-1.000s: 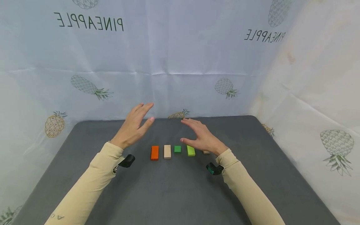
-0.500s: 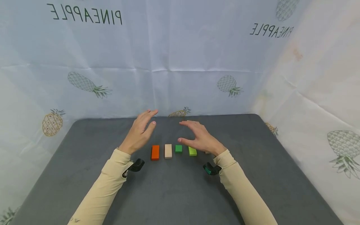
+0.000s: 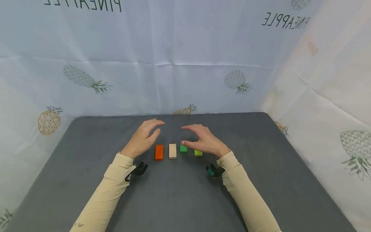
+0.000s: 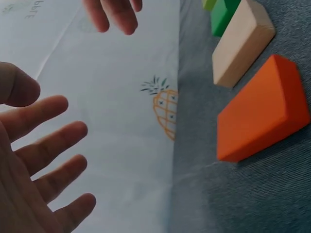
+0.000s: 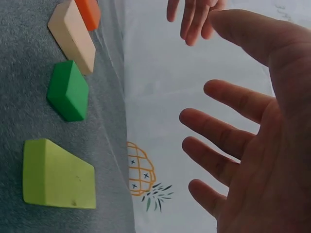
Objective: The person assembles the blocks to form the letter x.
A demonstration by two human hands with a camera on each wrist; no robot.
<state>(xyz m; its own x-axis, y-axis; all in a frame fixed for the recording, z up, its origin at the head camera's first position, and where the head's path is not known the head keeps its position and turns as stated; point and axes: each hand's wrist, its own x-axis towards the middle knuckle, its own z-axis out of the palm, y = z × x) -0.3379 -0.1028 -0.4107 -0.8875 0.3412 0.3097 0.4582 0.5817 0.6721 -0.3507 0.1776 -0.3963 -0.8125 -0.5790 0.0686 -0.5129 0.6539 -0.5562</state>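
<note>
A row of small blocks lies on the grey table: an orange block (image 3: 158, 152), a plain wooden block (image 3: 172, 151), a green block (image 3: 183, 149) and a lime block (image 3: 198, 153). My left hand (image 3: 142, 138) hovers above and left of the orange block, fingers spread and holding nothing. Over the lime end of the row is my right hand (image 3: 204, 140), its fingers extended and thumb apart; it hides part of the lime block. In the left wrist view the orange block (image 4: 262, 114) is nearest, apart from the fingers. The right wrist view has the lime block (image 5: 60, 174) closest, untouched.
The grey tabletop (image 3: 174, 196) stretches toward me and to both sides. A white curtain (image 3: 197, 42) printed with pineapples hangs right behind its far edge and along the sides. A dark wrist camera (image 3: 215, 170) is strapped at my right sleeve, another (image 3: 140, 168) at my left.
My left hand has come lower and inward to the right, and my right hand has shifted slightly left. The head view has tilted down. A pale block at the right end is now hidden.
</note>
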